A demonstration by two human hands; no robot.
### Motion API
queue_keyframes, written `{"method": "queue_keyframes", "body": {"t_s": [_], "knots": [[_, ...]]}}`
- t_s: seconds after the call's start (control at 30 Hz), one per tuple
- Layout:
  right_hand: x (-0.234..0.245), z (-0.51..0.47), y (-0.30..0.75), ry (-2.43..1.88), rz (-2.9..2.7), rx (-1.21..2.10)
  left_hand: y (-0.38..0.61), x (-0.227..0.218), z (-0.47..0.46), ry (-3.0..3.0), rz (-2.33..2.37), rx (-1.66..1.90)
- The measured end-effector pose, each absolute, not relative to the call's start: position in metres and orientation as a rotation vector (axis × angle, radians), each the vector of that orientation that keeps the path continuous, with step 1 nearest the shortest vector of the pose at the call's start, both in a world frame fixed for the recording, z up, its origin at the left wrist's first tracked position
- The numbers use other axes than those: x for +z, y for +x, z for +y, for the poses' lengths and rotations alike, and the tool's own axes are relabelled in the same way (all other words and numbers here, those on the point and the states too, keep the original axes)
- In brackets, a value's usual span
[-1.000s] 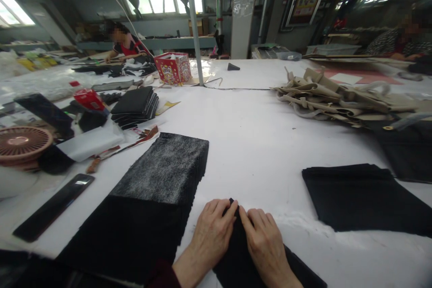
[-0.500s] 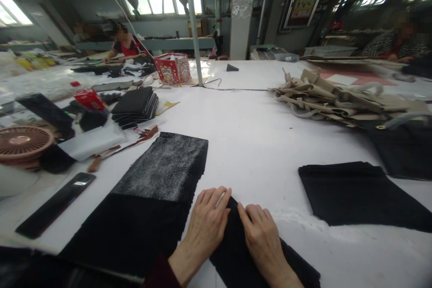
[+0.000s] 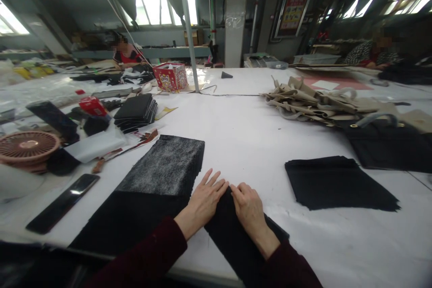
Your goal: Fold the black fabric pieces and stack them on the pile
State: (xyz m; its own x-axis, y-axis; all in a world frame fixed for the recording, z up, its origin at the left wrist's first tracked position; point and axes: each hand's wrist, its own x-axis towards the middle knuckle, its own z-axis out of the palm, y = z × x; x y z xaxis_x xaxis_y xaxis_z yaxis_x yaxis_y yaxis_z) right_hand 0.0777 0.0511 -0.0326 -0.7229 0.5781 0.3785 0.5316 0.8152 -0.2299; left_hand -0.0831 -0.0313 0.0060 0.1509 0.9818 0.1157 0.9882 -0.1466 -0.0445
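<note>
A black fabric piece (image 3: 221, 225) lies at the table's near edge beneath both hands, its far end narrow between them. My left hand (image 3: 206, 198) rests flat on its left side near that end, fingers stretched out and slightly apart. With fingers bent and pressed together, my right hand (image 3: 249, 209) pinches the far edge of the same fabric; the fingertips are partly hidden. To the left is a stack of black fabric panels (image 3: 135, 216), whose far part shows a speckled grey face (image 3: 162, 166). Another black fabric stack (image 3: 337, 184) lies to the right.
At left are a black phone-like slab (image 3: 64, 202), a pink fan (image 3: 29, 144) and a folded dark stack (image 3: 137, 110). A red box (image 3: 170, 76) stands by a pole (image 3: 189, 31). Beige pieces (image 3: 313, 101) and a black bag (image 3: 388, 144) lie right. Two people sit farther back.
My left hand's fingers have straightened and spread on the fabric. My right hand's fingers have drawn in to a pinch at its far edge. The whole view has shifted slightly.
</note>
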Motion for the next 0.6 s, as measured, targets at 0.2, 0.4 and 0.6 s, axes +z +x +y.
{"method": "queue_keyframes", "body": {"t_s": [0.2,0.4,0.6], "knots": [[-0.038,0.049,0.090,-0.797,-2.494,0.223,-0.078,0.005,-0.033,-2.289,-1.964,-0.049],[-0.042,0.047,0.101,-0.758,-2.466,0.200,-0.077,0.004,-0.030,-2.327,-1.903,0.033],[-0.042,0.044,0.111,-0.763,-2.491,0.185,-0.074,0.004,-0.029,-2.335,-1.895,0.057]]}}
